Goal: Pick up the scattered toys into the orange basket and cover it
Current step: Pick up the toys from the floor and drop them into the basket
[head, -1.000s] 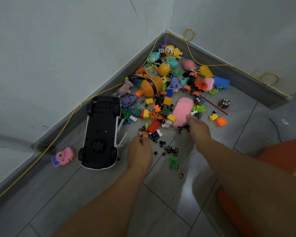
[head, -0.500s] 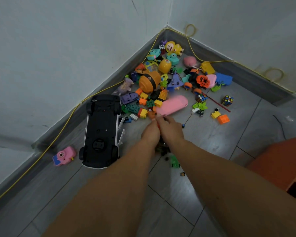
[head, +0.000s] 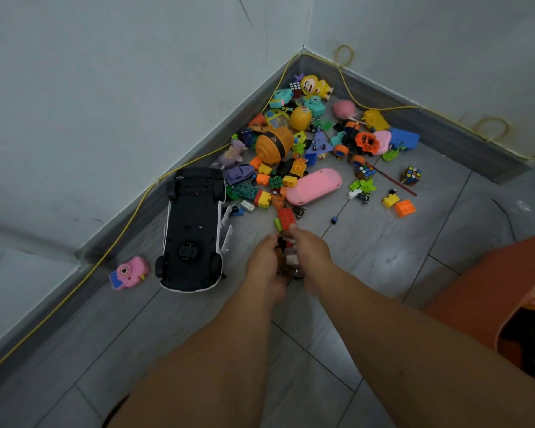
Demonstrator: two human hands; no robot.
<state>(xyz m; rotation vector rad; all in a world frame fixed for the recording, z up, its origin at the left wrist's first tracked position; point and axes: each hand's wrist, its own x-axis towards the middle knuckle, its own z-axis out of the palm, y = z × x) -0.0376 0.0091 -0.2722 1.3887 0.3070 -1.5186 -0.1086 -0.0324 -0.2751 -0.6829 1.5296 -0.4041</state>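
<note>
Early days: most of the scattered toys [head: 294, 156] lie in the floor's [head: 383, 261] far corner, incl. the upturned black car [head: 192, 230] and pink camera [head: 129, 273] by the left wall. Left hand [head: 264, 267] and right hand [head: 314, 257] are together, cupped round a handful of small pieces [head: 288, 257]. Orange basket [head: 476, 288] sits at the right, uncovered — contents hard to tell, no lid seen.

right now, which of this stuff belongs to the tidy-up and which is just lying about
Job: left hand and right hand cupping small toys; upturned toy car; pink camera toy; pink case; orange basket.
Lying about: yellow cable along the skirting; black cable on the floor.
</note>
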